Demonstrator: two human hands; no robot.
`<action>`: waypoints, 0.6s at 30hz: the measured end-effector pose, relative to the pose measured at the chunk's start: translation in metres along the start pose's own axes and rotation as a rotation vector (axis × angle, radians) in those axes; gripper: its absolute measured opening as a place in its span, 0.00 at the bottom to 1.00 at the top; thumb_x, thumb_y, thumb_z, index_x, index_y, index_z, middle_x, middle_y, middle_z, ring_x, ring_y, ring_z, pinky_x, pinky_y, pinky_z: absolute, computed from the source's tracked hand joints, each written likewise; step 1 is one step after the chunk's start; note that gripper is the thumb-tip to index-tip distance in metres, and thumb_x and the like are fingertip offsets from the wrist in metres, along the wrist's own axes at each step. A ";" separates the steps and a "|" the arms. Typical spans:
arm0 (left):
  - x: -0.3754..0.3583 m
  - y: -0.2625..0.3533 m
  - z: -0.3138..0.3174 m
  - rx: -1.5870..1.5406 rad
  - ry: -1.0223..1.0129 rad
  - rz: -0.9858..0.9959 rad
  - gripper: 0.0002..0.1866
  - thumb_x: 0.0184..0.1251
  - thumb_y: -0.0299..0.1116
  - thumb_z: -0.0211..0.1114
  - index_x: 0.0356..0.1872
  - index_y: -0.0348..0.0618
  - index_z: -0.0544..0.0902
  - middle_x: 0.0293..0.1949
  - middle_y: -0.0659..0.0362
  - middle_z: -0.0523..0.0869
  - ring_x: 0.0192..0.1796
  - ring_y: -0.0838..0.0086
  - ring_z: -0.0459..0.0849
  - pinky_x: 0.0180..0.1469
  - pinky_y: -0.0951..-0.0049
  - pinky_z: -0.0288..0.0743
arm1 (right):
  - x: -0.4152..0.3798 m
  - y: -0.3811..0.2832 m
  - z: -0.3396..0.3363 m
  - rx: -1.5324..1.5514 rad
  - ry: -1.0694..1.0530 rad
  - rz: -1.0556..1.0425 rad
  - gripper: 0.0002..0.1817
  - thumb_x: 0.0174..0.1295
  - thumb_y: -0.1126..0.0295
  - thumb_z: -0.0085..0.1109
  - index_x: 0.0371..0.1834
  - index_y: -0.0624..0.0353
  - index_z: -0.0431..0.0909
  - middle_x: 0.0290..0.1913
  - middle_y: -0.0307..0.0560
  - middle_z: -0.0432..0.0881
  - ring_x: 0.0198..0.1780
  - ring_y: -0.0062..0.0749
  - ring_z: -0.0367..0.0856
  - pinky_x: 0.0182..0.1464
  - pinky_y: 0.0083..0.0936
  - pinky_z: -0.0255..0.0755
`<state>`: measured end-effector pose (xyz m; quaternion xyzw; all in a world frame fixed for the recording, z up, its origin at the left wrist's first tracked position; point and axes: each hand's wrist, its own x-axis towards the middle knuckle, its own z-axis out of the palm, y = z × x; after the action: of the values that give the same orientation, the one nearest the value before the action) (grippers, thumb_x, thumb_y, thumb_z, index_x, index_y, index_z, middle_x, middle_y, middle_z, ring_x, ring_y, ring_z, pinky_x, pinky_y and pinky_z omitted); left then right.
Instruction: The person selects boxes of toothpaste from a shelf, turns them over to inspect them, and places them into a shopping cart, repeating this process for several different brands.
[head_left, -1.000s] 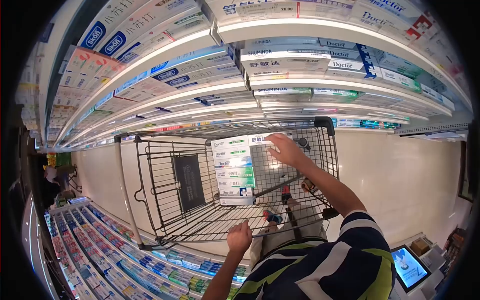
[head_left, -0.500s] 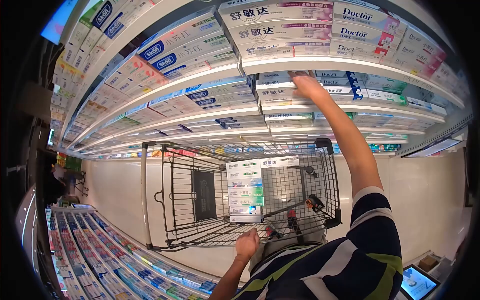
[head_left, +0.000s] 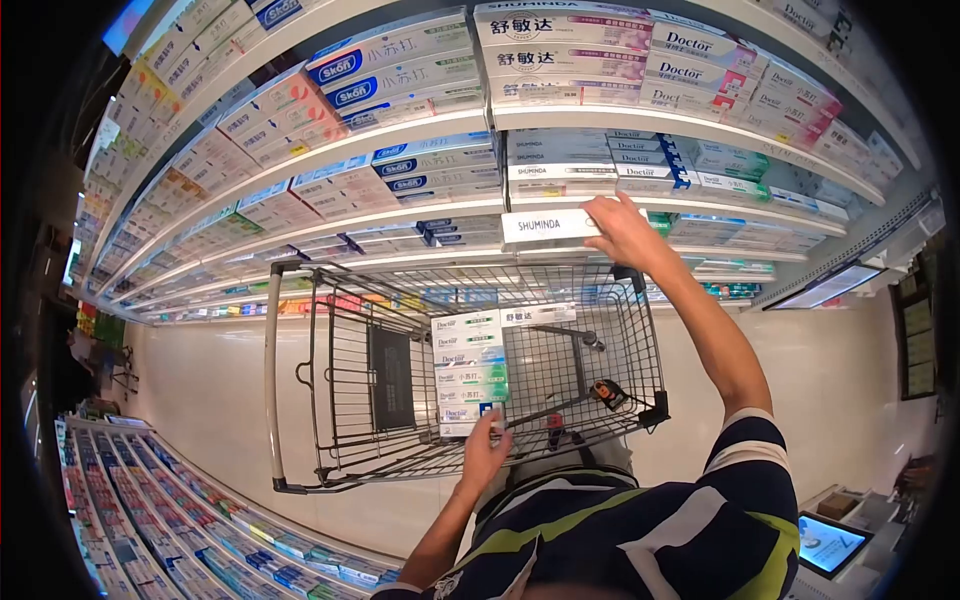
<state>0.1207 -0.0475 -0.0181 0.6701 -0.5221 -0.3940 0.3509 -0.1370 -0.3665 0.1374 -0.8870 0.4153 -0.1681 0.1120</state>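
My right hand [head_left: 628, 234] grips one end of a white toothpaste box [head_left: 540, 226] marked SHUMINDA, held level in front of the lower shelves. Stacked toothpaste boxes [head_left: 468, 377] in white, green and blue stand inside the wire shopping cart [head_left: 650, 375]. Beside the top of that stack lies another white toothpaste box [head_left: 537, 315]. My left hand [head_left: 486, 446] is at the cart's near side, fingers extended and parted, thumb away from them, right by the lowest boxes of the stack.
Shelves [head_left: 560, 200] packed with toothpaste boxes curve across the front, their edges over the cart's far side. Another stocked rack [head_left: 230, 510] stands at the lower left. A lit screen [head_left: 830, 545] is at the lower right, and a second one [head_left: 832, 287] hangs at right.
My right hand has come off the shelf and down toward the cart with a SHUMINDA toothpaste box in it. My left hand has moved up to the boxes and its fingers have opened.
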 end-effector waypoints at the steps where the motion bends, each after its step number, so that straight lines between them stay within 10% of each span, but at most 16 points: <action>1: 0.010 0.019 -0.006 -0.057 0.067 0.050 0.28 0.56 0.27 0.68 0.59 0.37 0.70 0.51 0.54 0.79 0.38 0.74 0.80 0.42 0.73 0.74 | -0.017 -0.012 0.005 0.070 -0.029 -0.055 0.24 0.52 0.69 0.65 0.52 0.61 0.70 0.51 0.51 0.76 0.58 0.46 0.71 0.68 0.51 0.52; 4: 0.036 0.067 -0.035 -0.430 0.048 0.081 0.44 0.52 0.25 0.72 0.70 0.40 0.56 0.61 0.52 0.71 0.47 0.72 0.80 0.50 0.76 0.73 | -0.058 -0.075 0.002 0.279 -0.297 -0.100 0.22 0.47 0.68 0.69 0.46 0.62 0.75 0.45 0.53 0.79 0.52 0.48 0.75 0.56 0.40 0.67; 8: 0.030 0.111 -0.075 -0.546 -0.147 0.124 0.35 0.54 0.22 0.69 0.63 0.38 0.63 0.51 0.52 0.78 0.50 0.74 0.79 0.50 0.74 0.74 | -0.089 -0.151 0.003 0.439 -0.592 -0.037 0.22 0.47 0.68 0.69 0.46 0.62 0.76 0.43 0.51 0.80 0.47 0.45 0.79 0.49 0.35 0.72; 12: 0.006 0.097 -0.096 -0.570 -0.118 0.158 0.20 0.60 0.27 0.66 0.52 0.36 0.70 0.45 0.56 0.81 0.48 0.75 0.79 0.51 0.74 0.73 | -0.105 -0.179 0.011 0.448 -0.586 -0.010 0.25 0.48 0.62 0.70 0.48 0.61 0.76 0.43 0.51 0.81 0.45 0.45 0.80 0.48 0.34 0.72; 18: -0.025 0.049 -0.120 -0.950 -0.130 0.008 0.25 0.63 0.30 0.63 0.59 0.34 0.68 0.51 0.54 0.79 0.51 0.72 0.78 0.52 0.72 0.73 | -0.147 -0.191 0.010 0.408 -0.476 0.053 0.30 0.48 0.53 0.71 0.50 0.61 0.77 0.42 0.50 0.82 0.41 0.40 0.81 0.44 0.30 0.73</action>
<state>0.2034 -0.0264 0.0825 0.4076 -0.3076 -0.6289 0.5863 -0.0875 -0.1314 0.1627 -0.8495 0.3580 -0.0325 0.3862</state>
